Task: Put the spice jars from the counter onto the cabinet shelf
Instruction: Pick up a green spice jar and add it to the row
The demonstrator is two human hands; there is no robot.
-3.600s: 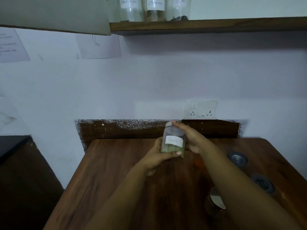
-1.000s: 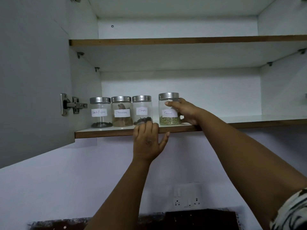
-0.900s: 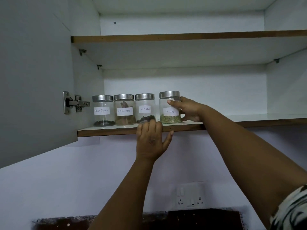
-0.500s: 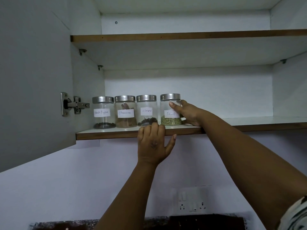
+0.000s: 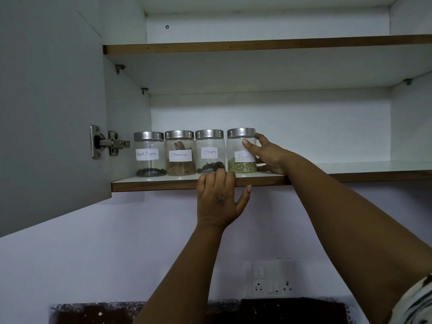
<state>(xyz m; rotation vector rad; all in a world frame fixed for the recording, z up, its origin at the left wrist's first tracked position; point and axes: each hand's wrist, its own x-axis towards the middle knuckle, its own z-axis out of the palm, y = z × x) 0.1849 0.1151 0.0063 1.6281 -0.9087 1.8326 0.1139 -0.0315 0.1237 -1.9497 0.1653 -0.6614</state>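
Several glass spice jars with steel lids stand in a row at the left end of the lower cabinet shelf (image 5: 350, 168): Black Pepper (image 5: 149, 154), Cinnamon (image 5: 180, 153), Cloves (image 5: 210, 151) and Fennel (image 5: 240, 149). The Fennel jar stands upright on the shelf at the right end of the row, holding green seeds. My right hand (image 5: 265, 154) wraps around its right side, thumb on the front glass, fingers behind. My left hand (image 5: 218, 199) rests its fingers over the shelf's front edge just below the Cloves jar, holding no jar.
The open cabinet door (image 5: 51, 108) hangs at the left with its hinge (image 5: 106, 142) beside the Black Pepper jar. An upper shelf (image 5: 257, 46) spans above. The lower shelf runs bare to the right of the Fennel jar. A wall socket (image 5: 271, 278) sits below.
The Fennel jar went from the counter up onto the shelf. Over the last second it slid slightly left toward the Cloves jar; both hands stay almost where they were.
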